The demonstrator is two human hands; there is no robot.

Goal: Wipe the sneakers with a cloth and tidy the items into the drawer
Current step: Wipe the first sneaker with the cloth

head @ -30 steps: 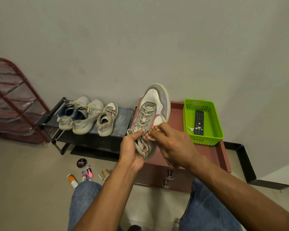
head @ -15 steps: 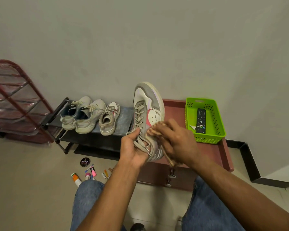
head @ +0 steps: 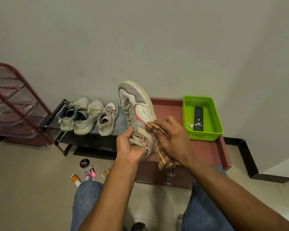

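Observation:
A grey and white sneaker with a pink mark (head: 137, 107) is held up in front of me, toe pointing away. My left hand (head: 130, 145) grips it at the heel end, fingers curled over the laces. My right hand (head: 171, 139) holds a striped brown cloth (head: 160, 154) and presses it on the shoe's right side near the heel. Three more sneakers (head: 88, 115) stand on a low black rack (head: 57, 114). The brown drawer unit (head: 205, 152) sits below my hands, its metal knobs (head: 169, 178) facing me.
A green basket (head: 187, 117) holding a remote (head: 198, 119) and a key stands on the drawer unit. A polish tin (head: 84, 163), a tube (head: 75, 180) and several small items lie on the floor by my left knee. A red shelf rack (head: 15, 104) stands far left.
The sneaker has turned leftward, showing more of its right side. My right hand with the cloth has slid along that side toward the sole edge and heel.

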